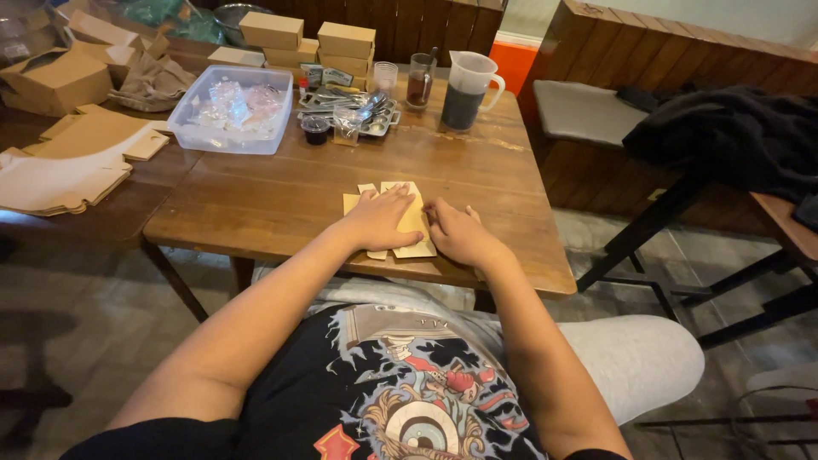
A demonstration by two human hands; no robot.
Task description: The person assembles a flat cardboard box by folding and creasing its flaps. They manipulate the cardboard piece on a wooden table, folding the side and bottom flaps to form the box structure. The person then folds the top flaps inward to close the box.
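Left hand [381, 218] flat, fingers spread wide, pinning the cardboard blank [415, 223] near the worktop's [281, 196] front edge. Right hand [456, 232] beside, fingers curled narrow, steadying its edge.

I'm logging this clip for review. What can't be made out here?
- Flat cardboard piece, head view: middle hidden under the left hand.
- Clear plastic tub: wrapped contents too small to identify.
- Stack of flat cardboard: cut off by the left edge.

Dim, warm indoor light with a soft sheen on the wooden table [298, 192], sharp centre, wide-angle stretching at the edges
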